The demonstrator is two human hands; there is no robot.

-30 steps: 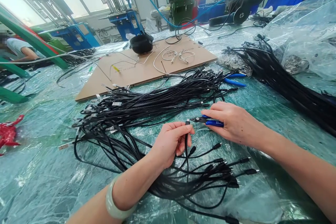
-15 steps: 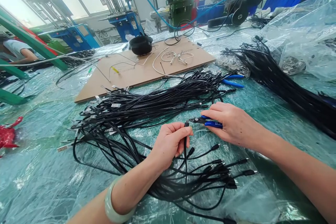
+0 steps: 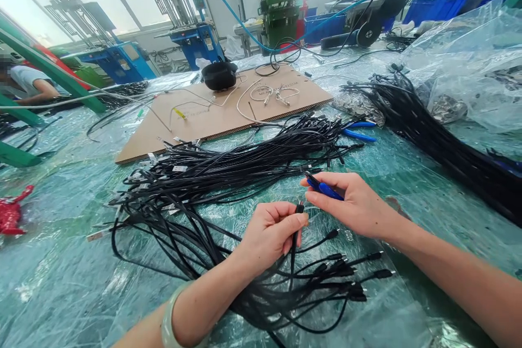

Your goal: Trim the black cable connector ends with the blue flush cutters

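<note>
Between the thumb and fingers of my left hand [image 3: 273, 234] is the plug end of a black cable [image 3: 299, 207], its tip pointing up. My right hand [image 3: 354, 201] is closed around blue-handled flush cutters [image 3: 324, 187]. Their jaws sit just above and to the right of the plug, apart from it. Below my hands, loose black cables [image 3: 326, 283] spread out with their small plugs pointing right. A thick bundle of black cables [image 3: 244, 155], with flat metal connectors at its left end, lies just beyond.
Behind the bundle lies a cardboard sheet [image 3: 196, 119] bearing a black bowl [image 3: 219, 76] and white cables. Blue-handled pliers [image 3: 361, 135] rest at the bundle's right end. More black cables [image 3: 440, 136] lie at the right, a red object [image 3: 12, 212] at the left. A person [image 3: 32, 84] sits far left.
The cutters have lifted away from the plug and turned in my right hand. My left hand has shifted slightly right and down with the cable.
</note>
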